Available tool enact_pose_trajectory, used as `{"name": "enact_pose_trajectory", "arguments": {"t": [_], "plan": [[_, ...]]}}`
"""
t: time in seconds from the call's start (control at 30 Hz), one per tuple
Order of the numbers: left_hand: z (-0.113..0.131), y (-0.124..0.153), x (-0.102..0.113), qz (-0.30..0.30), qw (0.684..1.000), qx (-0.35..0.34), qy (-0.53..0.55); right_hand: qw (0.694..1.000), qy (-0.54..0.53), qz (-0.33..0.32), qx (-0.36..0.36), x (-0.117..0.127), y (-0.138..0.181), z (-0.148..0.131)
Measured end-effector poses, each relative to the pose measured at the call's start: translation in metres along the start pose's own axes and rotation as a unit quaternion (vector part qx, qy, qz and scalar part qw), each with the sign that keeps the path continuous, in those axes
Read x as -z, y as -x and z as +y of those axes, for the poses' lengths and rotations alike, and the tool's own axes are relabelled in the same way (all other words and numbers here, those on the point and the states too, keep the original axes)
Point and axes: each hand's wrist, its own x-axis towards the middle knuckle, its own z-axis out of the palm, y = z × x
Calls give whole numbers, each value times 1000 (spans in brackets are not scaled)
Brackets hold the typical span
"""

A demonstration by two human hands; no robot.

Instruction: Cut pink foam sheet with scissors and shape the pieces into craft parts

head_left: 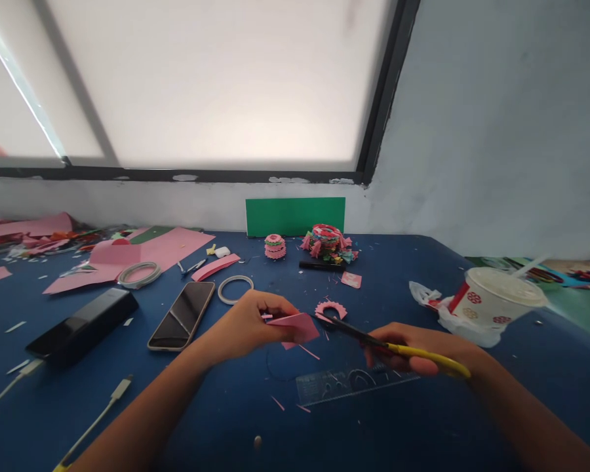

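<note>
My left hand pinches a piece of pink paper above the blue table. In my right hand is a pair of scissors with yellow handles and dark blades. The blades point left, their tips close to the paper's right edge; I cannot tell if they touch it. Just behind the blades lies a pink paper ring with a toothed edge. Below my hands a clear plastic ruler rests flat, with thin pink paper strips near it.
On the left lie a phone, a black box-shaped device, white cables, tape rolls and pink sheets. Stacked paper rings, a colourful paper craft and a black pen are further back. A lidded cup stands right.
</note>
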Motion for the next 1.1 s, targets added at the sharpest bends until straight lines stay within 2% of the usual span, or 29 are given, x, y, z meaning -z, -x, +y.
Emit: {"name": "enact_pose_trajectory", "arguments": {"t": [0.2, 0.67, 0.9, 1.1], "plan": [[-1, -1, 0, 9, 1000, 3, -11, 1000, 1, 4, 15, 0, 1, 3], [-2, -2, 0, 1, 1000, 22, -14, 1000, -11, 0, -13, 3, 4, 7], [-4, -2, 0, -20, 1000, 5, 0, 1000, -4, -1, -16, 1, 3, 2], [-6, -4, -3, 91, 994, -46, 29, 996, -54, -47, 57, -7, -5, 8]]}}
